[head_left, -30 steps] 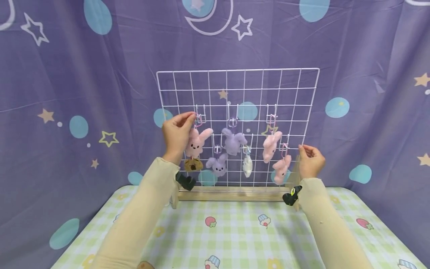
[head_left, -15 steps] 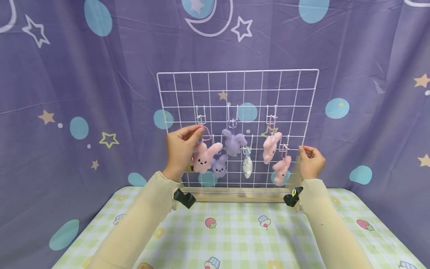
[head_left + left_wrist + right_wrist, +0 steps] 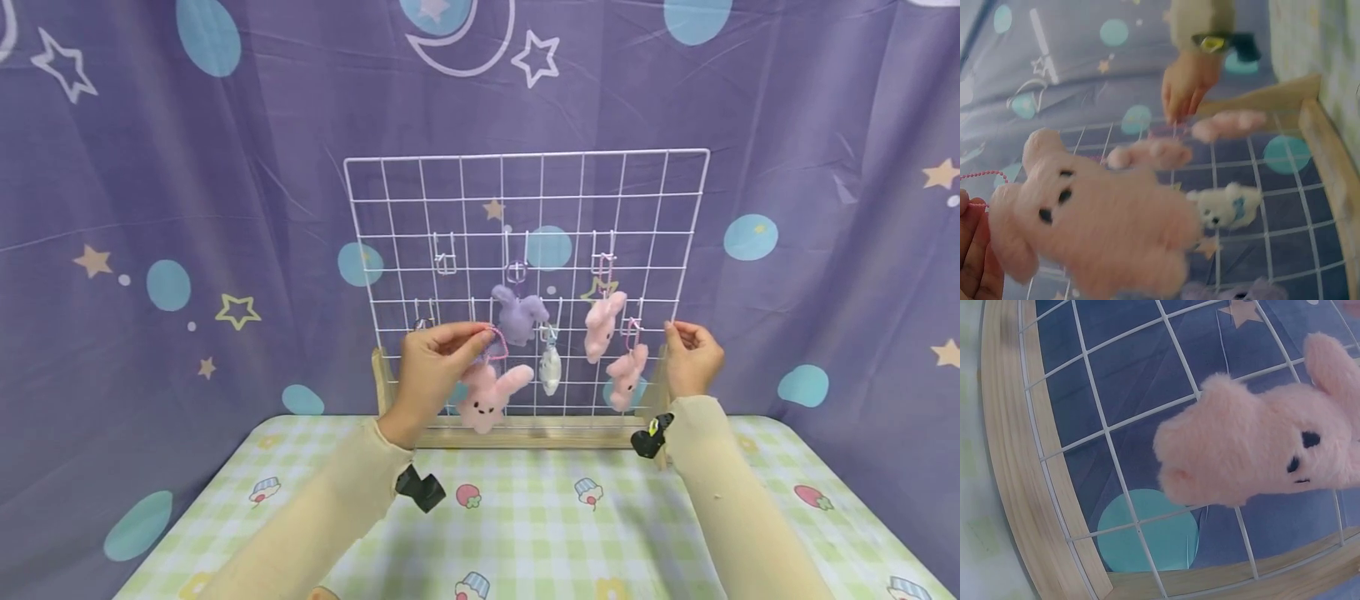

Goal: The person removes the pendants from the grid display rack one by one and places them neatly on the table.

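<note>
My left hand (image 3: 442, 371) pinches the pink beaded chain of a pink plush bunny keychain (image 3: 486, 402), which dangles below the fingertips in front of the white wire grid rack (image 3: 525, 155). The bunny fills much of the left wrist view, with fingers (image 3: 974, 250) at the edge. At the rack's right side, my right hand (image 3: 693, 360) pinches the edge wire. A bare white hook (image 3: 446, 264) is above the left hand. A purple bunny (image 3: 517, 315) and a white plush with a blue bow (image 3: 1229, 206) hang nearby. Behind the left hand, a lower purple bunny is mostly hidden.
Two more pink bunnies, one higher (image 3: 603, 327) and one lower (image 3: 627, 379), hang near the right hand. The rack stands in a wooden base (image 3: 525, 437) on a green checked tablecloth (image 3: 525, 533). A purple curtain (image 3: 187, 150) with stars hangs behind.
The pink bunny has come off the upper left hook, moving down, right and toward me with my left hand. My right hand stays on the rack's edge.
</note>
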`<state>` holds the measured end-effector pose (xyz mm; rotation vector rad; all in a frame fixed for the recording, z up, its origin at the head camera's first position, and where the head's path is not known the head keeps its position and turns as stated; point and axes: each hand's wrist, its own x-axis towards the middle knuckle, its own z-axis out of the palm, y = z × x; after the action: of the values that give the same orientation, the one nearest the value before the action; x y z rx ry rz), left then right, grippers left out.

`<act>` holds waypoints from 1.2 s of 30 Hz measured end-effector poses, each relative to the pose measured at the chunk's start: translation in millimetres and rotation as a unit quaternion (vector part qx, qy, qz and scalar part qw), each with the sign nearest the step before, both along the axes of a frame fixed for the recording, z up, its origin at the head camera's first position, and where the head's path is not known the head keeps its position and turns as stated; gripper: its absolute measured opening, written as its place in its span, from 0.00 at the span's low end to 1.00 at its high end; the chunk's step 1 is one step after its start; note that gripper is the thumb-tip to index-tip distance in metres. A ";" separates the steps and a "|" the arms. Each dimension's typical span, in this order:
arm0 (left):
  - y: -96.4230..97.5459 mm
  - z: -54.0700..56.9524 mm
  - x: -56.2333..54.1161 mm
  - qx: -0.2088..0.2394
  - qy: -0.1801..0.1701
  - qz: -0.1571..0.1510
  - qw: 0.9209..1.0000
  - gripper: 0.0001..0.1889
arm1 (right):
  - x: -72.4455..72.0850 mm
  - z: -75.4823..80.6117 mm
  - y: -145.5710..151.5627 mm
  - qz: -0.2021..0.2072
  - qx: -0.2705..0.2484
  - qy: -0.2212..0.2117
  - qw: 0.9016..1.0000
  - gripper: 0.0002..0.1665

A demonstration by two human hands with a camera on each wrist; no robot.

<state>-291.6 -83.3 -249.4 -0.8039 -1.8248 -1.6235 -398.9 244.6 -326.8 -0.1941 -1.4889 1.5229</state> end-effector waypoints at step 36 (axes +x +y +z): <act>69.6 -90.6 29.6 -0.064 -0.124 -0.181 0.973 0.08 | 4.6 2.0 -4.6 0.002 0.000 0.031 1.000 0.11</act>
<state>-262.0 -13.8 -340.0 -1.0842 -2.0660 -1.9191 -394.3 240.0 -324.8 -0.1430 -1.4413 1.5193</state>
